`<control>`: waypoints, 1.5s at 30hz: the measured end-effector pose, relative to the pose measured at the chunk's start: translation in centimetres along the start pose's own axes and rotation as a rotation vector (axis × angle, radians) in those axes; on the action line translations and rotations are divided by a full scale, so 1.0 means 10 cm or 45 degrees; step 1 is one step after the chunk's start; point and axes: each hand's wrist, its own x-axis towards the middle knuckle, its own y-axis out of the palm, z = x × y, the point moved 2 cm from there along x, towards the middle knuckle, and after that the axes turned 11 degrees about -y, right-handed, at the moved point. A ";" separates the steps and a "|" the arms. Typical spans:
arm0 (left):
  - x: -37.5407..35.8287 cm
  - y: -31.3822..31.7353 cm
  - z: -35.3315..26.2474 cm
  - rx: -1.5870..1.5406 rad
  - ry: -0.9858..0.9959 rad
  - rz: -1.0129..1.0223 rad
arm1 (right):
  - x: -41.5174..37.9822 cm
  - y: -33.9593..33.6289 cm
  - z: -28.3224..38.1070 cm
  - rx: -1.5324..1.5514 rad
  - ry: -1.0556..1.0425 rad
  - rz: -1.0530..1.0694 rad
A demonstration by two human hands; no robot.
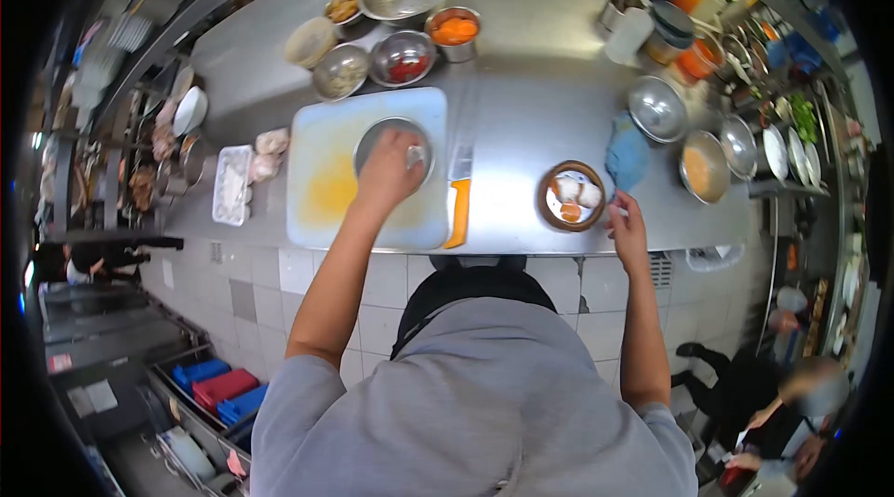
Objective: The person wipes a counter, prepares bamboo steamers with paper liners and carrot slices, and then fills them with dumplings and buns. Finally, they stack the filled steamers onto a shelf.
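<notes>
My left hand (391,168) reaches down into a round metal bowl (369,137) on the white cutting board (312,138), its fingers drawn together and partly hidden. A small whitish piece (415,156) shows beside the fingers; I cannot tell whether they grip it. My right hand (629,229) is by the right edge of a small bamboo steamer (545,182), fingers loosely curled and apart, fingertips close to its rim. Inside the steamer, white dumplings (589,195) and an orange piece (570,212) sit on a white liner.
An orange-handled cleaver (458,208) lies right of the board. Behind it stand bowls of red pieces (407,67) and orange pieces (455,30). A white tray (231,185) is at left. A blue cloth (627,154) and metal bowls (657,108) lie at right. Another person (745,394) is behind, lower right.
</notes>
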 end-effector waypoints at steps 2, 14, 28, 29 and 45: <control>-0.05 -0.07 0.36 0.068 -0.210 -0.057 | -0.02 -0.01 0.16 0.205 0.283 0.028; -0.19 0.31 -0.76 -0.328 0.278 0.315 | 0.08 0.16 0.09 0.171 0.297 0.135; -0.11 1.32 -1.78 -0.199 0.801 0.430 | 0.16 0.43 0.11 0.257 0.264 -0.060; -0.11 1.26 -1.73 -0.250 0.796 0.388 | 0.25 0.48 0.08 0.273 0.249 -0.087; -1.55 -0.11 0.50 -0.590 -0.344 -0.103 | 3.62 1.02 -0.09 0.517 0.144 -0.020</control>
